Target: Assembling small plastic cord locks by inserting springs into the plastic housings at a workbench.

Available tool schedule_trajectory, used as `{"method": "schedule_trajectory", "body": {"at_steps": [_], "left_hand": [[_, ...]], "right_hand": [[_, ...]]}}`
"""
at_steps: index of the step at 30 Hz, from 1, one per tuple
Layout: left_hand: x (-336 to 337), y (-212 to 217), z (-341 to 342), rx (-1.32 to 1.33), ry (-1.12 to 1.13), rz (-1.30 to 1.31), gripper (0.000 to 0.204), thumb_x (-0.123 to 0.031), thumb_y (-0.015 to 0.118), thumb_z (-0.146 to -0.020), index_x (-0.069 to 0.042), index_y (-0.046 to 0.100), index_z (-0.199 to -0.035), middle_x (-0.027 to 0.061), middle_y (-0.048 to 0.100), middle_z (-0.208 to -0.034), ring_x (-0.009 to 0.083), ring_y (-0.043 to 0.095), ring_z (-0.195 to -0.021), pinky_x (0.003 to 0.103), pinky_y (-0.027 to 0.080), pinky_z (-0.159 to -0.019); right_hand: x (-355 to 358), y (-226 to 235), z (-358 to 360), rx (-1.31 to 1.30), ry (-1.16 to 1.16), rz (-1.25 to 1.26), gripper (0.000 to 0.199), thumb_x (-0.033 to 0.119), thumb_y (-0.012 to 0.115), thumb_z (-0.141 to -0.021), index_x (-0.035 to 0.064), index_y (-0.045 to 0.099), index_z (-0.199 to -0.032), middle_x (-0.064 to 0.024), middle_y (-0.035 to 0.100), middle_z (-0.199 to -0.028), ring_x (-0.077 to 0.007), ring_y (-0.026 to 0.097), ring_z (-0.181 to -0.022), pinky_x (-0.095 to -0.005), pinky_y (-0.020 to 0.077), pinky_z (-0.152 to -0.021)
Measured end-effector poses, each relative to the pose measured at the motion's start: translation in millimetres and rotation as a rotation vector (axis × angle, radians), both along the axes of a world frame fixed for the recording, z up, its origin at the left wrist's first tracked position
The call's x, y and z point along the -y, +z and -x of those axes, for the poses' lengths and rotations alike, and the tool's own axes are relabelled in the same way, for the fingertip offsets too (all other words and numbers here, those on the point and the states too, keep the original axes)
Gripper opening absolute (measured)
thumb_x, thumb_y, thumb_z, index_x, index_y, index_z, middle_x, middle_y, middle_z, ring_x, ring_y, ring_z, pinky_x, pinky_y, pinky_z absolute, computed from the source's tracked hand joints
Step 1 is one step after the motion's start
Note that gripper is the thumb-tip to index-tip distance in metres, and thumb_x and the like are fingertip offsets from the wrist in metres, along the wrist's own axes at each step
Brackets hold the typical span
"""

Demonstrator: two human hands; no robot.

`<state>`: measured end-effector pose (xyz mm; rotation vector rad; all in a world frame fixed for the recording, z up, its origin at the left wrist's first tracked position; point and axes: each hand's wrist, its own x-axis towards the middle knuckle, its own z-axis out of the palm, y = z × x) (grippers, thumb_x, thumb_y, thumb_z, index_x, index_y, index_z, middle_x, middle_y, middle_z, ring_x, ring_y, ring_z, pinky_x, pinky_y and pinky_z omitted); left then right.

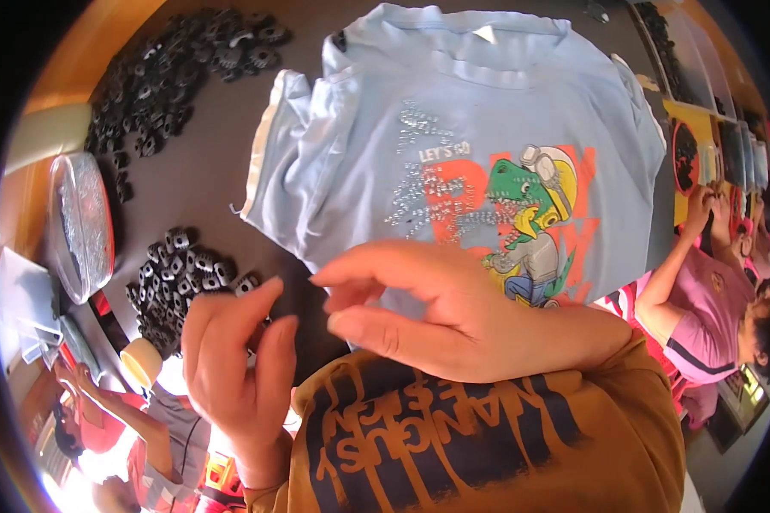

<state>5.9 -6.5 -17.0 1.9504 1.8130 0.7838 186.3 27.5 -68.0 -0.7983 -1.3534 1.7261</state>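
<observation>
My left hand [231, 363] is raised beside a pile of small black plastic parts [175, 278], its fingers curled toward the thumb. Whatever it may hold is hidden by the fingers. Coming in from the right, my right hand [436, 312] faces it with a small gap between them. Its thumb and a bent finger nearly meet; nothing between them can be made out. Beyond the right hand, a light blue T-shirt [351, 171] with a dinosaur print is spread on the dark table [205, 188]. Small shiny metal pieces [423, 128], seemingly screws, lie scattered over its front.
A larger heap of black parts [180, 77] covers the far left of the table. At the left edge sits a clear plastic container [81, 227] with small silvery pieces. One person in pink [701, 316] works at the right; another person [137, 427] is at the lower left.
</observation>
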Motion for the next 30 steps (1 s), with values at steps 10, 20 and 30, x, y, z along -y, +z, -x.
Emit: {"method": "schedule_trajectory", "body": {"at_steps": [10, 20, 30], "left_hand": [[-6, -7, -7, 0.249, -0.233, -0.002, 0.026, -0.005, 0.063, -0.083, 0.004, 0.061, -0.107, 0.0083, 0.056, -0.077, 0.0167, 0.051, -0.060, 0.028, 0.042, -0.055], [-86, -12, -34, 0.450, -0.094, 0.437, 0.021, -0.003, 0.046, -0.091, 0.001, 0.062, -0.106, 0.0083, 0.057, -0.085, 0.0142, 0.053, -0.068, 0.025, 0.043, -0.063], [-104, -27, -18, -0.311, -0.119, -0.022, 0.020, -0.002, 0.051, -0.087, -0.002, 0.060, -0.105, 0.0170, 0.058, -0.091, 0.0335, 0.057, -0.084, 0.036, 0.045, -0.076]], "right_hand": [[-8, 14, -7, -0.513, 0.126, 0.708, 0.022, 0.014, 0.056, -0.094, -0.0028, 0.058, -0.108, -0.0015, 0.062, -0.093, -0.0060, 0.056, -0.086, -0.0223, 0.0462, -0.073], [-7, 14, -17, -0.138, 0.070, 0.171, 0.021, 0.006, 0.061, -0.088, -0.0020, 0.060, -0.108, -0.0061, 0.065, -0.091, -0.0101, 0.060, -0.082, -0.0241, 0.0467, -0.071], [-8, 14, -18, -0.109, 0.090, 0.100, 0.022, 0.005, 0.063, -0.085, -0.0004, 0.061, -0.106, -0.0095, 0.065, -0.090, -0.0176, 0.064, -0.077, -0.0274, 0.0499, -0.063]]}}
